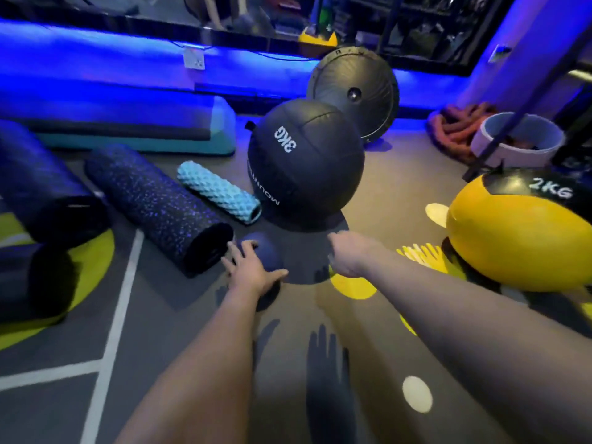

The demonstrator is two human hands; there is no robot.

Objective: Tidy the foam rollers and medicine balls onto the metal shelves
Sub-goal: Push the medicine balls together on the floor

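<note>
As left hand (253,270) seemingly touches small ball (270,251), roller end (209,249) adjoins.

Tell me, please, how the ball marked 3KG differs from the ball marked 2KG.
The 3KG ball is all black; the 2KG ball is mostly yellow with a black top. The 3KG ball's label is turned nearly upside down; the 2KG ball's label reads about upright. Both carry white weight lettering.

- Small ball (270,256): partly hidden under left hand (253,269).
- Right hand (349,256): fingers blurred, their lie unclear.
- Yellow ball (512,245): blurred, cut by right edge.
- Black rollers (41,187): cut by left edge.
</note>
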